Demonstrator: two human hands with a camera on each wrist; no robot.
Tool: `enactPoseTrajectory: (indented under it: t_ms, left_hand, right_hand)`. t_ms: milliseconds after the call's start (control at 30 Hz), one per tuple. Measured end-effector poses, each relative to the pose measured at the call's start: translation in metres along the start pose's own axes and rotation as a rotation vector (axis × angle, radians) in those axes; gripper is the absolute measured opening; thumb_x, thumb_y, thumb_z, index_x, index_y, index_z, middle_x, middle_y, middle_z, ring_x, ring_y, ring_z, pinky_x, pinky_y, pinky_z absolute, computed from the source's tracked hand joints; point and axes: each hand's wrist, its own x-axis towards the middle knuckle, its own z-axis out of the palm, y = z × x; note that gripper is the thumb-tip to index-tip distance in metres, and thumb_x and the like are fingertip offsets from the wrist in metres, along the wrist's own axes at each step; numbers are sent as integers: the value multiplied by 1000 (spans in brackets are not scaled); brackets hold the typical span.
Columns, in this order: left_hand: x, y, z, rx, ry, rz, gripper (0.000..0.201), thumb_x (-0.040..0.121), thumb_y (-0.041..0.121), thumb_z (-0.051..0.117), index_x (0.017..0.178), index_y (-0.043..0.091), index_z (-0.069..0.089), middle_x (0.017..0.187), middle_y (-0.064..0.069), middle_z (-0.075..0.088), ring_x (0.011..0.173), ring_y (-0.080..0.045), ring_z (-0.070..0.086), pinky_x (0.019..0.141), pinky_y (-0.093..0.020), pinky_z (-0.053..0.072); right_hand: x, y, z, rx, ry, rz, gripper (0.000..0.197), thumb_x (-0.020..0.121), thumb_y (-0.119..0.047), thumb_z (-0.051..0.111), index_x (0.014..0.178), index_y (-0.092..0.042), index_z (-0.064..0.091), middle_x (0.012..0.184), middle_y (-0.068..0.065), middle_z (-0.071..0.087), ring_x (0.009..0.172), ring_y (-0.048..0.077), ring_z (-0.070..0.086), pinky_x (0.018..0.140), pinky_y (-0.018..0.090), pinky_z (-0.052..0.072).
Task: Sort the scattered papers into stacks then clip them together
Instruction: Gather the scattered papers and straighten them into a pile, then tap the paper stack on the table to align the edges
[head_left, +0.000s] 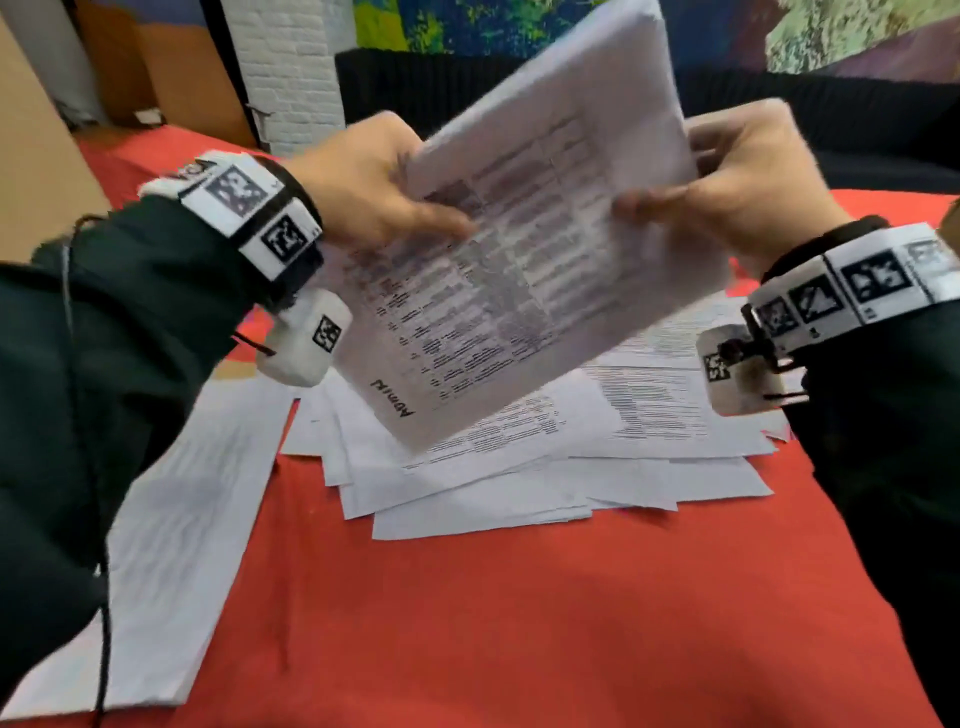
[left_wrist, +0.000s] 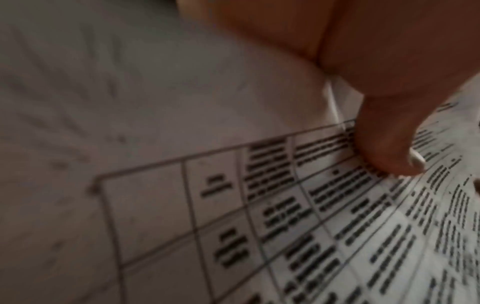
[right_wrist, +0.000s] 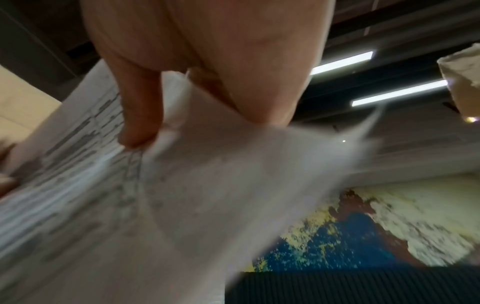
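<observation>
Both hands hold up a bundle of printed sheets (head_left: 524, 260) above the red table, tilted, with a table of text facing me. My left hand (head_left: 374, 182) grips its left edge, thumb pressed on the front. My right hand (head_left: 727, 176) pinches the right edge, thumb on the print. In the left wrist view the thumb (left_wrist: 389, 152) presses on the gridded page (left_wrist: 233, 226). In the right wrist view a thumb (right_wrist: 140, 115) and palm clamp the blurred sheets (right_wrist: 182, 205). Scattered papers (head_left: 519, 467) lie in a loose heap below. No clip is in view.
A separate stack of white sheets (head_left: 171, 545) lies at the left on the red tablecloth (head_left: 519, 623). A black ribbed sofa (head_left: 831, 124) and a painted wall stand behind the table. A cardboard panel (head_left: 31, 156) rises at the far left.
</observation>
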Motion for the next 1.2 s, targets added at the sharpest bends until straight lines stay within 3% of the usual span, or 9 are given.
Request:
enactPoseTrajectory:
  t_ms: [100, 167, 267, 367, 467, 600, 967, 1100, 1200]
  left_hand:
    - [-45, -52, -28, -82, 116, -230, 55, 75, 63, 79, 75, 10, 66, 67, -4, 57, 56, -16, 53, 58, -27, 41]
    - [-90, -104, -45, -203, 175, -444, 45, 75, 59, 81, 84, 16, 71, 79, 0, 68, 65, -10, 66, 67, -24, 52]
    - [-159, -166, -51, -282, 199, -764, 57, 71, 60, 86, 104, 14, 74, 108, -8, 75, 80, -24, 69, 79, -36, 57]
    - [-218, -203, -36, -351, 153, -998, 27, 87, 33, 77, 104, 12, 72, 110, -15, 74, 92, -31, 71, 79, -37, 54]
    - [-260, -225, -11, -427, 82, -1154, 45, 79, 36, 83, 115, 12, 74, 110, -18, 77, 99, -42, 74, 96, -60, 55]
    - [-271, -238, 17, -438, 69, -1175, 37, 86, 25, 81, 115, 3, 73, 101, -21, 79, 95, -42, 75, 97, -59, 56]
    - [-262, -243, 39, -386, 3, -1083, 26, 83, 22, 83, 103, 6, 77, 86, -10, 81, 85, -33, 77, 88, -46, 59]
    - [-258, -244, 43, -264, -37, -1072, 27, 76, 21, 88, 97, 6, 78, 77, -7, 81, 77, -29, 77, 77, -38, 58]
    - [-252, -244, 41, 85, -135, -1038, 66, 62, 40, 96, 119, 15, 72, 102, -5, 78, 93, -27, 72, 81, -36, 53]
  right_hand:
    - [5, 24, 22, 75, 32, 138, 26, 79, -4, 83, 104, -6, 76, 87, 8, 76, 68, 13, 69, 66, 35, 60]
    - [-2, 49, 43, 28, -119, 268, 23, 84, -4, 80, 107, -6, 75, 97, 14, 76, 78, 24, 71, 76, 41, 60]
    - [-18, 82, 79, -146, -368, 315, 19, 84, -5, 80, 100, -15, 77, 98, 6, 78, 87, 22, 71, 78, 39, 59]
    - [-27, 104, 112, -226, -528, 370, 18, 83, -12, 82, 97, -21, 76, 97, -3, 77, 93, 17, 71, 76, 36, 60]
    - [-29, 118, 138, -278, -601, 405, 17, 84, -17, 82, 100, -19, 76, 99, -1, 76, 94, 18, 71, 78, 37, 61]
    - [-31, 125, 158, -368, -677, 399, 8, 83, -25, 83, 87, -26, 76, 89, -5, 74, 85, 16, 68, 67, 24, 48]
    - [-23, 122, 170, -526, -570, 450, 9, 80, -24, 83, 81, -19, 76, 82, 0, 74, 80, 18, 69, 60, 23, 47]
    - [-15, 122, 194, -750, -491, 377, 50, 74, -37, 82, 116, -19, 61, 121, 5, 60, 111, 29, 59, 87, 40, 54]
    - [-6, 123, 215, -784, -589, 423, 78, 75, -35, 78, 140, -22, 37, 131, 9, 51, 122, 37, 53, 97, 51, 52]
